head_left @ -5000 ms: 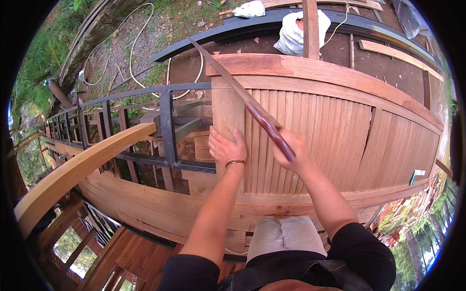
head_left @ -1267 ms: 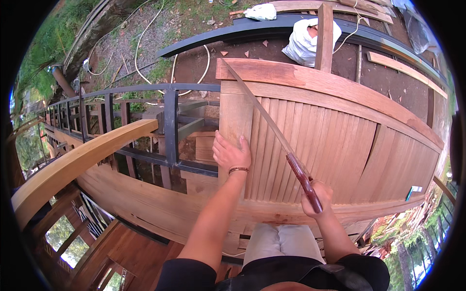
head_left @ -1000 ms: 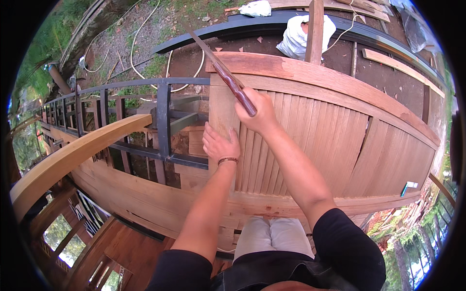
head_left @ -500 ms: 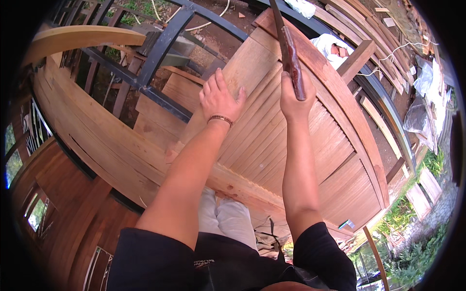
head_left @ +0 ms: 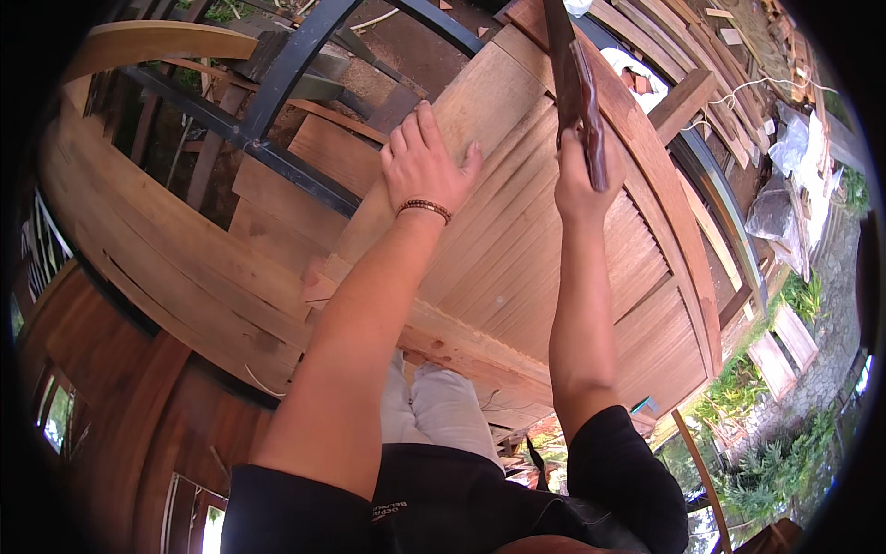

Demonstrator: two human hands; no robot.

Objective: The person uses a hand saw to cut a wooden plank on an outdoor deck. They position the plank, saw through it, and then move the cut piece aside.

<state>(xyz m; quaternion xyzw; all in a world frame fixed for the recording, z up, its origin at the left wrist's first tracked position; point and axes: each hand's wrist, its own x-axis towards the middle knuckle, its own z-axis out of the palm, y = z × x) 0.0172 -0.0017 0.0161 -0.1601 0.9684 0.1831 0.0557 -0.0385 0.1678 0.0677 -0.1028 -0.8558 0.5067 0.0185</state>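
My left hand [head_left: 427, 168] rests on the pale wide board [head_left: 484, 103] along the left side of a louvred wooden door [head_left: 503, 263], its fingers stretched out and thumb apart. Around my left wrist is a beaded bracelet [head_left: 426, 205]. My right hand [head_left: 583, 192] is closed round the glossy reddish-brown handle of a handsaw [head_left: 592, 129]. The saw's dark blade points away from me above the door's far right part; whether it touches the wood I cannot tell. Rows of slanted slats fill the door between its frame boards.
Blue-black metal bars [head_left: 300, 74] stand at the left, beside long curved-looking planks [head_left: 166, 212]. A reddish board [head_left: 660, 203] borders the door's right side. Stacked timber [head_left: 664, 51] and plastic sheeting [head_left: 784, 198] lie beyond it. A small blue object [head_left: 643, 404] sits near my right elbow.
My right hand and the saw have shifted slightly to the right, and the saw has turned so more of its blade shows. My left hand stays on the board. The view has shifted a little.
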